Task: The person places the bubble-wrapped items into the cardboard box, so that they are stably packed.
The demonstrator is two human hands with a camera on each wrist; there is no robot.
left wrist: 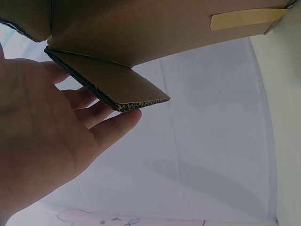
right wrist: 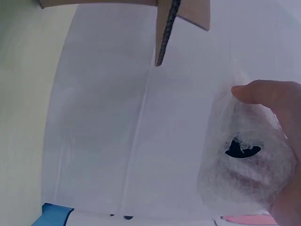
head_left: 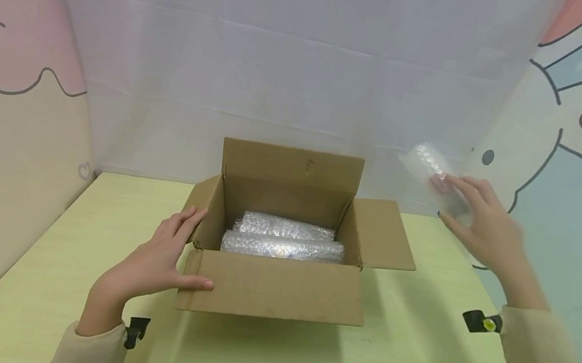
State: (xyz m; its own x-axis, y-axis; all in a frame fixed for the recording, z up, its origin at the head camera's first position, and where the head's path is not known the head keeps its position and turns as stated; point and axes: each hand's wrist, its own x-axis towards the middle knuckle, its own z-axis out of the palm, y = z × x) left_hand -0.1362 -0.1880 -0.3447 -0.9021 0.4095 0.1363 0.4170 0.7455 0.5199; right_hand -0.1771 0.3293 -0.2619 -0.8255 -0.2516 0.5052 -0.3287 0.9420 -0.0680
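An open cardboard box (head_left: 275, 289) stands on the table with its flaps spread. My left hand (head_left: 157, 262) rests against its left side, fingers on the left flap and thumb on the front flap. In the left wrist view those fingers (left wrist: 113, 129) lie fairly straight along the flap (left wrist: 113, 82). Out to the right of the box, my right hand (head_left: 487, 226) grips a bubble wrap roll (head_left: 429, 161) in the air, slightly blurred. The roll's end (right wrist: 244, 174) faces the right wrist camera and has a dark opening.
Inside the box lie bubble wrap rolls (head_left: 283, 247), one in front of another (head_left: 286, 227). The right flap (head_left: 385, 233) sticks out towards my right hand. A white sheet (head_left: 294, 82) hangs behind the pale table (head_left: 264, 359), with patterned walls at both sides.
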